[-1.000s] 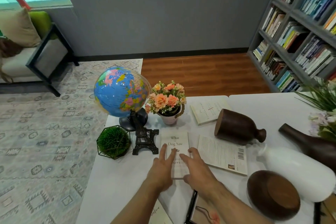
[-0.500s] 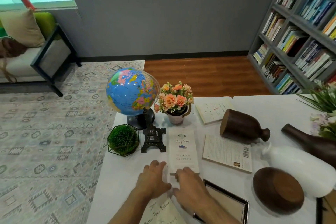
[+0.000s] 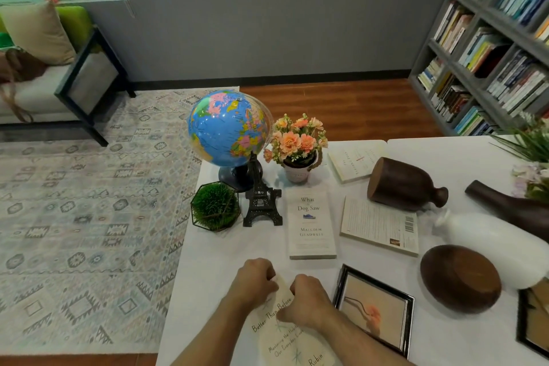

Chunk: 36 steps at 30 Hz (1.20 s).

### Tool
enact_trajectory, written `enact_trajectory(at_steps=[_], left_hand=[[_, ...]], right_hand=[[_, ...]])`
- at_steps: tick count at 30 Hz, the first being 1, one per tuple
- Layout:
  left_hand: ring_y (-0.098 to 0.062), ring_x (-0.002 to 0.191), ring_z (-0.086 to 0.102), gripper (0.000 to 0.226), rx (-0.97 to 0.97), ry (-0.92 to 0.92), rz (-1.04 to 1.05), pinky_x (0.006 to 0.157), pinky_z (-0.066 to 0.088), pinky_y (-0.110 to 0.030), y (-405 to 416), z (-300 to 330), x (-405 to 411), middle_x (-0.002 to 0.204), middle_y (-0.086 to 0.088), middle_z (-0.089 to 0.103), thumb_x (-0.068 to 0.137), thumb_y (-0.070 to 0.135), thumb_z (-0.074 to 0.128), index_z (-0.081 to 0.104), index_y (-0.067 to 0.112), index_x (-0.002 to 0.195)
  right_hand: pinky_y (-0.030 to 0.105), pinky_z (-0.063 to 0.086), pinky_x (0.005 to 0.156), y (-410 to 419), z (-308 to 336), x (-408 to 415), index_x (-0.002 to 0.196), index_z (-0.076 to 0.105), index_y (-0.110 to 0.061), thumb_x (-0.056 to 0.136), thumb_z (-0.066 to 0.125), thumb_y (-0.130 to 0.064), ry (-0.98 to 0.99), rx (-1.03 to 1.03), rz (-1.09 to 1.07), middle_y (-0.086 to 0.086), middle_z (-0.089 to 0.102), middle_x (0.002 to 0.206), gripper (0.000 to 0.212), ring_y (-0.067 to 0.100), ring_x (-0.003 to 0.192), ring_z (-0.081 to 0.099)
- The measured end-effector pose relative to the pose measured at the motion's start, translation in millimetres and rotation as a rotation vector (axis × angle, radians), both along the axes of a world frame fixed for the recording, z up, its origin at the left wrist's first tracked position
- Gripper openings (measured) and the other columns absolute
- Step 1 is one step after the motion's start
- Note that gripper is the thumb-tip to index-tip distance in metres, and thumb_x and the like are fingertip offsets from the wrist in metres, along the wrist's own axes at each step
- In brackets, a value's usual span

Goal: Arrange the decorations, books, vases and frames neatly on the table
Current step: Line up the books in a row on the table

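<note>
My left hand (image 3: 254, 279) and my right hand (image 3: 307, 297) both grip the far edge of a cream book titled "Better Than Before" (image 3: 285, 333), lying at the near edge of the white table (image 3: 214, 252). Just beyond it lies the white book "What the Dog Saw" (image 3: 310, 224), squared up beside a black Eiffel Tower model (image 3: 261, 202). A globe (image 3: 228, 128), a green grass ball in a wire holder (image 3: 215, 206) and a pot of orange flowers (image 3: 298, 145) stand at the far left. A black picture frame (image 3: 375, 310) lies flat to the right of my hands.
Two more books (image 3: 378, 223) (image 3: 355, 160) lie flat mid-table. A brown vase (image 3: 405, 184), a white vase (image 3: 493, 242), a dark bottle vase (image 3: 511, 208) and a round wooden vase (image 3: 460, 278) lie on their sides at the right. Another frame (image 3: 534, 324) sits at the right edge. Bookshelves (image 3: 499, 38) stand at the right.
Both hands left "What the Dog Saw" and drew back toward me. They have closed on the far edge of "Better Than Before".
</note>
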State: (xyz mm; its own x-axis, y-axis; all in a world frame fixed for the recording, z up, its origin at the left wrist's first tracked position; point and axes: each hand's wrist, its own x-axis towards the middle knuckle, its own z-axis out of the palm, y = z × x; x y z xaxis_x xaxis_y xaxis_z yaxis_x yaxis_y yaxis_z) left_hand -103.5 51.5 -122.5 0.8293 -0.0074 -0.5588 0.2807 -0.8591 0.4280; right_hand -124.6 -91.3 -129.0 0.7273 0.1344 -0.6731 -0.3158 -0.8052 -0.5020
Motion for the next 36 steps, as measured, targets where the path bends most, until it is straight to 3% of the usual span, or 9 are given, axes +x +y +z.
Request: enact_trajectory(at_steps=[6, 9, 12, 15, 17, 23, 28, 33, 36], left_hand=[[-0.015, 0.088, 0.065, 0.004, -0.101, -0.024, -0.008, 0.073, 0.055, -0.027, 9, 8, -4, 0.099, 0.002, 0.066, 0.086, 0.021, 0.067, 0.066, 0.018, 0.089], [-0.015, 0.087, 0.065, 0.008, -0.121, -0.072, -0.063, 0.077, 0.057, -0.033, 12, 22, -1, 0.099, 0.001, 0.068, 0.086, 0.022, 0.066, 0.067, 0.017, 0.092], [-0.012, 0.085, 0.064, 0.009, -0.132, -0.144, -0.149, 0.076, 0.057, -0.033, 10, 40, 5, 0.097, 0.006, 0.068, 0.086, 0.027, 0.065, 0.065, 0.021, 0.093], [-0.011, 0.086, 0.063, 0.008, -0.142, -0.197, -0.221, 0.078, 0.056, -0.036, 6, 53, 12, 0.096, 0.009, 0.066, 0.087, 0.030, 0.064, 0.064, 0.024, 0.092], [-0.011, 0.090, 0.061, 0.008, -0.153, -0.257, -0.245, 0.083, 0.053, -0.040, 2, 59, 15, 0.098, 0.010, 0.066, 0.088, 0.030, 0.064, 0.065, 0.025, 0.095], [-0.012, 0.125, 0.044, 0.047, -0.173, -0.518, -0.056, 0.106, 0.039, -0.043, -8, 53, 25, 0.136, 0.009, 0.049, 0.091, 0.034, 0.065, 0.051, 0.031, 0.135], [-0.022, 0.135, 0.045, 0.069, -0.437, -0.236, 0.293, 0.110, 0.043, -0.045, -18, 38, 30, 0.152, 0.000, 0.038, 0.096, 0.026, 0.060, 0.024, 0.022, 0.155], [-0.013, 0.097, 0.069, 0.038, -0.617, 0.009, 0.415, 0.077, 0.061, -0.030, -31, 19, 41, 0.110, 0.003, 0.071, 0.097, 0.017, 0.055, 0.056, 0.019, 0.135], [-0.015, 0.093, 0.069, 0.035, -0.552, -0.010, 0.417, 0.078, 0.061, -0.033, -40, 15, 54, 0.107, -0.002, 0.070, 0.096, 0.016, 0.055, 0.060, 0.017, 0.132]], right_hand=[[0.030, 0.061, 0.072, -6, 0, 1, 0.095, 0.057, -0.022, 0.059, 0.087, -0.027, 0.070, 0.160, -0.181, -0.005, 0.064, 0.097, 0.046, 0.010, 0.085, 0.067], [0.023, 0.057, 0.063, -12, 6, 6, 0.108, 0.056, -0.023, 0.055, 0.088, -0.029, 0.144, 0.294, -0.278, -0.006, 0.065, 0.101, 0.063, 0.008, 0.084, 0.070], [0.021, 0.054, 0.056, -21, 15, 16, 0.104, 0.066, -0.017, 0.052, 0.092, -0.024, 0.161, 0.397, -0.296, 0.001, 0.068, 0.096, 0.059, 0.008, 0.074, 0.072], [0.032, 0.057, 0.067, -33, 28, 27, 0.103, 0.062, -0.011, 0.060, 0.091, -0.017, 0.205, 0.483, -0.307, 0.011, 0.073, 0.109, 0.052, 0.021, 0.089, 0.076], [0.035, 0.049, 0.066, -40, 37, 33, 0.099, 0.058, -0.015, 0.067, 0.088, -0.021, 0.235, 0.523, -0.272, 0.006, 0.078, 0.101, 0.044, 0.017, 0.089, 0.076], [0.040, 0.056, 0.076, -63, 53, 63, 0.103, 0.057, -0.014, 0.084, 0.080, -0.019, 0.137, 0.584, -0.383, 0.003, 0.079, 0.098, 0.031, 0.022, 0.092, 0.076], [0.030, 0.056, 0.058, -83, 59, 105, 0.107, 0.057, -0.010, 0.089, 0.075, -0.021, 0.024, 0.603, -0.625, 0.006, 0.080, 0.091, 0.028, 0.019, 0.083, 0.076], [0.024, 0.049, 0.044, -82, 46, 142, 0.103, 0.056, -0.013, 0.094, 0.070, -0.021, -0.019, 0.588, -0.764, 0.008, 0.079, 0.083, 0.019, 0.015, 0.066, 0.073], [0.027, 0.054, 0.053, -78, 32, 153, 0.112, 0.059, -0.011, 0.094, 0.068, -0.013, -0.088, 0.512, -0.727, 0.005, 0.074, 0.091, 0.020, 0.016, 0.074, 0.072]])
